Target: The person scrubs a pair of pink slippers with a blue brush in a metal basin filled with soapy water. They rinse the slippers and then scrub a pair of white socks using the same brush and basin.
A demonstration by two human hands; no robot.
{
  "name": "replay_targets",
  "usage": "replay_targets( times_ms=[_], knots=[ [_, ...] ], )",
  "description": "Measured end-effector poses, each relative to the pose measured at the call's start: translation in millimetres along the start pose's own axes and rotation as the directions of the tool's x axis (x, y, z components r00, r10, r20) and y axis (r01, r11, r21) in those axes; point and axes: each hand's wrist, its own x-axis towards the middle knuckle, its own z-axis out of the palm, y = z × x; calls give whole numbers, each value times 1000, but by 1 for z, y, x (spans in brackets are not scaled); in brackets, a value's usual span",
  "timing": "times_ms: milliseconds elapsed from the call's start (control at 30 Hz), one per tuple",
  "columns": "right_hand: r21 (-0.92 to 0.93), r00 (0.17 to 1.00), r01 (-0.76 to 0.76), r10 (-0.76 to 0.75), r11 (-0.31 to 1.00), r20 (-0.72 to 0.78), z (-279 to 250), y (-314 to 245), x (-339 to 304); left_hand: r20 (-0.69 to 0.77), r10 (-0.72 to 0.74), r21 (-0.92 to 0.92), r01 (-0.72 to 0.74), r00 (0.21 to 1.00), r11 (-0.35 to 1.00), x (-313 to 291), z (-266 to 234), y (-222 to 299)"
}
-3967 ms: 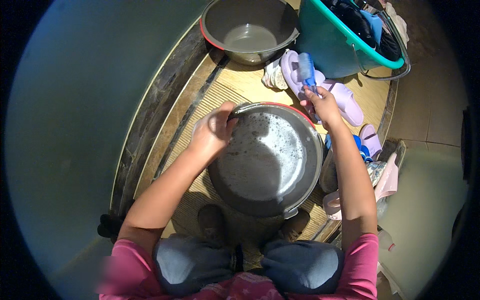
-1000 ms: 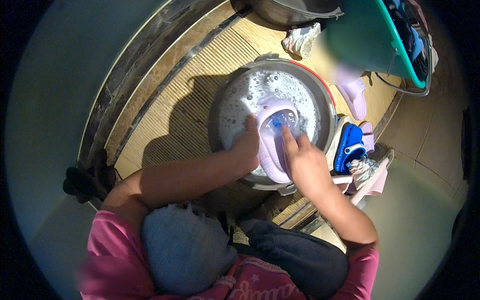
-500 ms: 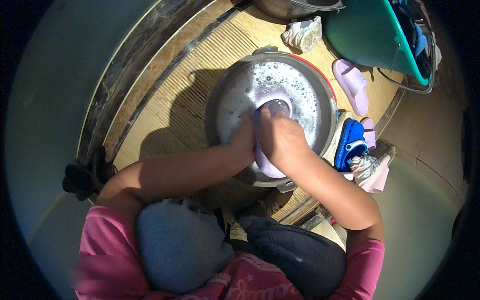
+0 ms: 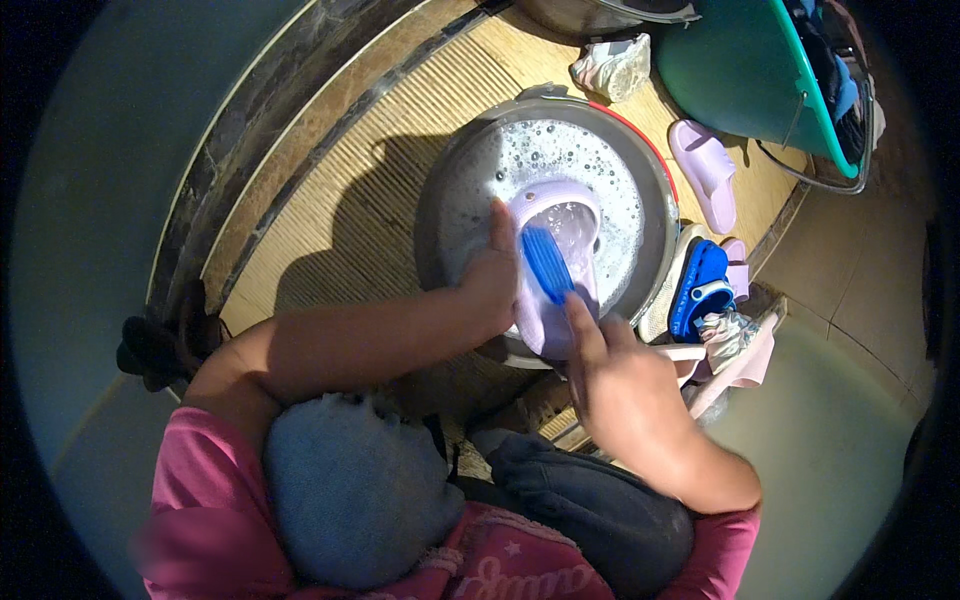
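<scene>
A lilac clog [image 4: 540,328] is held over a round grey basin [image 4: 656,200] of foamy, bubbly water [image 4: 560,148]. My left hand [image 4: 490,285] grips the clog along its left side, thumb up by the heel strap. A blue scrubbing brush [image 4: 548,266] lies across the clog's opening, and my right hand [image 4: 625,385] holds it by the lower end. The bristles are hidden from above. Wet streaks shine inside the clog.
Right of the basin are a lilac slide [image 4: 704,172], a blue clog [image 4: 700,300] and a pale pink slide [image 4: 745,368]. A green bucket [image 4: 735,85] of clothes leans at the upper right. A whitish shoe [image 4: 612,68] sits behind the basin, on a ribbed tan floor [image 4: 350,180].
My right hand has drawn back toward the lower right, out of the clog's opening, bringing the blue brush into full view. The clog has turned slightly and shifted right in my left hand.
</scene>
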Motion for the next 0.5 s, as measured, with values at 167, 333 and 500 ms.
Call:
replay_targets(
  times_ms=[167,333,500],
  knots=[
    [-211,992,-116,105,971,-63,8,14,-7,-4,-35,10,35,999,999,2,6,-3],
    [-375,990,-97,48,922,-136,52,38,53,-49,-99,102,103,994,989,16,-9,-6],
    [-371,983,-176,144,912,-112,58,31,118,-196,-85,224,129,977,966,23,-13,-6]
  ],
)
